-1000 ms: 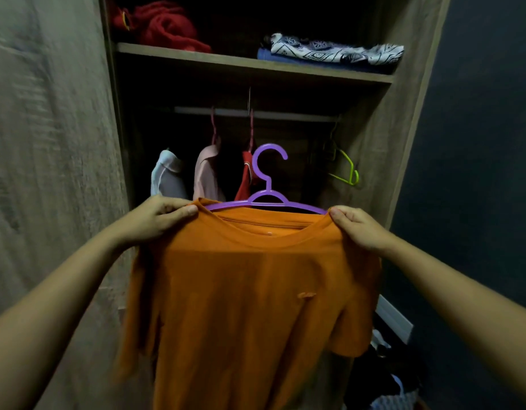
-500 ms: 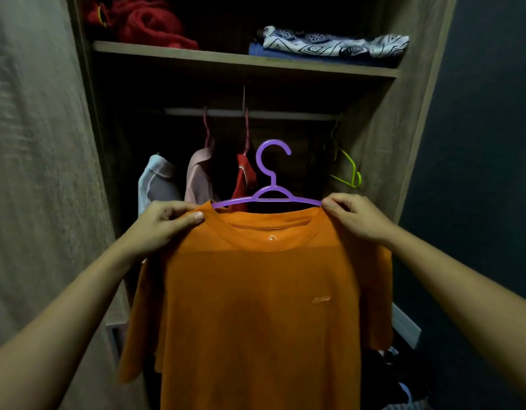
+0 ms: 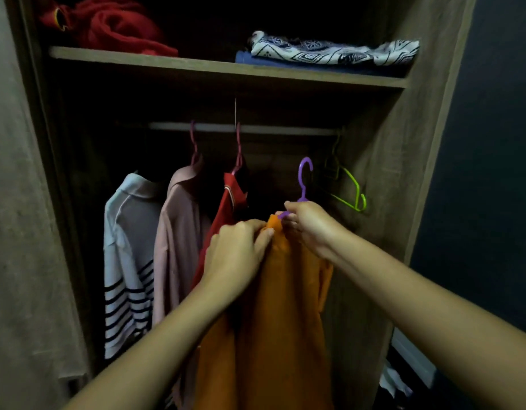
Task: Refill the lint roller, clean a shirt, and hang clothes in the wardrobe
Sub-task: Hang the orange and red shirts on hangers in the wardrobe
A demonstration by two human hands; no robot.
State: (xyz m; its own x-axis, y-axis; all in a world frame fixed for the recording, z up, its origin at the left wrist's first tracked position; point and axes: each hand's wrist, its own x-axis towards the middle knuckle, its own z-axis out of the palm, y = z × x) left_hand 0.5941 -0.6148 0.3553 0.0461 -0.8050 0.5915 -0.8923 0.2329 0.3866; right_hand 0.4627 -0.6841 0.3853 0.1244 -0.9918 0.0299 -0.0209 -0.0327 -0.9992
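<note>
Open wardrobe (image 3: 404,161), dim light. Both hands raised inside it. Left hand (image 3: 236,253) pinches the orange shirt (image 3: 279,321) at its top edge. Right hand (image 3: 310,226) closed on the purple hanger (image 3: 304,180) just under the hook, shirt bunched beneath. Hook sits below the rail (image 3: 285,129), not on it. On the rail: striped shirt (image 3: 125,261), pink shirt (image 3: 179,241), red garment (image 3: 226,208), green hanger (image 3: 352,190) at far right. Folded cloths on the shelf (image 3: 196,68) above.

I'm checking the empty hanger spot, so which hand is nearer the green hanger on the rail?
Right. The right hand is just below and left of the green hanger; the left hand is farther left, gripping the orange shirt.
</note>
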